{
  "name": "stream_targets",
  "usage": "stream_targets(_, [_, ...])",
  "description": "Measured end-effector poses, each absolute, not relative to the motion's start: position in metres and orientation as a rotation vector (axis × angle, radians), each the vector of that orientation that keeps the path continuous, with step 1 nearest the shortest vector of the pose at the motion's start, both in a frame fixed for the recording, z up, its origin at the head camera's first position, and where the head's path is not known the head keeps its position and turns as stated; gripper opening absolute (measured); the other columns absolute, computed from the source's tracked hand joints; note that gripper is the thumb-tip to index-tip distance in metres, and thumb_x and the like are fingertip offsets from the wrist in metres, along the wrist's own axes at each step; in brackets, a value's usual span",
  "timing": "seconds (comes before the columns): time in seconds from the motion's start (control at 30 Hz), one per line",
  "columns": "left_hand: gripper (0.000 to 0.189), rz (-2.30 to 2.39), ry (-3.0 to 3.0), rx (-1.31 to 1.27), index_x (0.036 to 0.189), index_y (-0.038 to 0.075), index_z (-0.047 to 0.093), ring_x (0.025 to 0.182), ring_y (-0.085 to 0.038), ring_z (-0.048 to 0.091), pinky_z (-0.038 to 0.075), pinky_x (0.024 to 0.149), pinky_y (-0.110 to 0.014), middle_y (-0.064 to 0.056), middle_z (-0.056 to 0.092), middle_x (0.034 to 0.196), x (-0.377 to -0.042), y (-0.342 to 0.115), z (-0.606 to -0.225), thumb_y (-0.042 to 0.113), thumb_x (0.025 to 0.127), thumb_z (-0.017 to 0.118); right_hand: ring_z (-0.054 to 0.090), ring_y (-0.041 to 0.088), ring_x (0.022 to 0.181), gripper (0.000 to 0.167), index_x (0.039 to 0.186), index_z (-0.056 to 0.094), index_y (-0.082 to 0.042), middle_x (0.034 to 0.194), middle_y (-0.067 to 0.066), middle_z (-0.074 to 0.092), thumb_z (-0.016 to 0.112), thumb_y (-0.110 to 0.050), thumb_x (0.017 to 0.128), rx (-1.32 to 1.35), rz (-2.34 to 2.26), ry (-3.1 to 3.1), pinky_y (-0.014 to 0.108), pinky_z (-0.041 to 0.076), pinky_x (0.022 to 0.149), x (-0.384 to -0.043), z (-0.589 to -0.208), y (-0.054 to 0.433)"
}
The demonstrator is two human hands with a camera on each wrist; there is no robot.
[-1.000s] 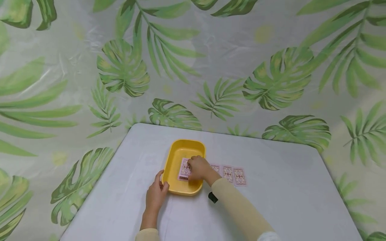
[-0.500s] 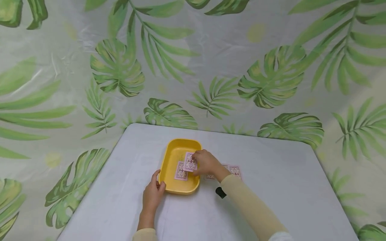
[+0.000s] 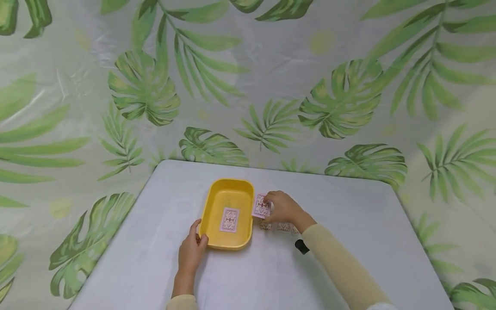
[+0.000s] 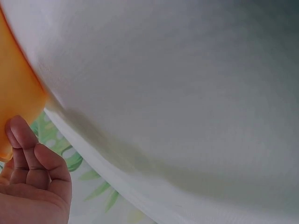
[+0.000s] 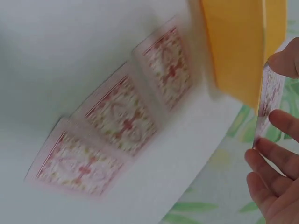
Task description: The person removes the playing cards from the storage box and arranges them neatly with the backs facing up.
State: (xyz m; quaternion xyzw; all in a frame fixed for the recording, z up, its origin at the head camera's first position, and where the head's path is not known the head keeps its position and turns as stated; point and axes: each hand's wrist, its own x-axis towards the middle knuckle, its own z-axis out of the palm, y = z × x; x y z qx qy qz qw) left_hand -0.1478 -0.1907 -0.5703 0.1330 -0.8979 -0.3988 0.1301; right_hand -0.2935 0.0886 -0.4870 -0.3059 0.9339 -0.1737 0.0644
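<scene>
A yellow tray [image 3: 213,204] stands on the white table, and my left hand [image 3: 190,253] grips its near left corner. In the left wrist view, that hand's curled fingers [image 4: 23,133] meet the tray's orange-looking wall [image 4: 18,79]. One patterned playing card [image 3: 229,220] lies face down inside the tray. My right hand [image 3: 286,209] pinches another playing card [image 3: 260,206] just beyond the tray's right rim, back facing up. The right wrist view shows this card [image 5: 268,95] edge-on between thumb and fingertips.
Three face-down cards [image 5: 124,116] lie in a row on the table right of the tray, partly hidden by the right hand in the head view. A small black object [image 3: 301,246] shows beside the right wrist. Behind the table [image 3: 360,241] hangs a leaf-patterned cloth [image 3: 271,77].
My right hand has lifted a card from the pile in the tray and carried it right, past the rim. One card lies visible in the tray. My left hand keeps its grip.
</scene>
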Motion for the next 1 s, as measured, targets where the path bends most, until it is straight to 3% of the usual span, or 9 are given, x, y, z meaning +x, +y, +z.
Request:
stream_targets(0.17, [0.053,-1.165,-2.626,0.397,0.142,0.009,0.045,0.057,-0.015,0.041,0.036,0.056,-0.031,-0.001,0.048,0.069,-0.146,-0.192,-0.569,0.014,0.090,0.054,0.050,0.033,0.123,0.057,0.117,0.066,-0.007,0.128,0.010,0.059,0.083,-0.028,0.068,-0.872,-0.533,2.803,0.047,0.037,0.104,-0.295,-0.492,0.112])
stream_targets(0.6, [0.051,-1.152,-2.594,0.390,0.139,0.007,0.048,0.054,-0.015,0.040,0.035,0.053,-0.031,-0.001,0.046,0.066,-0.145,-0.189,-0.570,0.013,0.089,0.055,0.054,0.036,0.116,0.056,0.114,0.066,-0.002,0.119,0.013,0.063,0.082,-0.028,0.067,-0.830,-0.576,2.813,0.049,0.040,0.100,-0.293,-0.504,0.166])
stream_targets(1.0, [0.052,-1.165,-2.620,0.384,0.142,0.008,0.045,0.054,-0.015,0.041,0.036,0.054,-0.031,-0.001,0.047,0.067,-0.148,-0.188,-0.568,0.013,0.090,0.054,0.048,0.042,0.122,0.057,0.117,0.065,-0.001,0.125,0.020,0.059,0.082,-0.026,0.069,-0.676,-0.659,2.797,0.053,0.036,0.102,-0.293,-0.515,0.208])
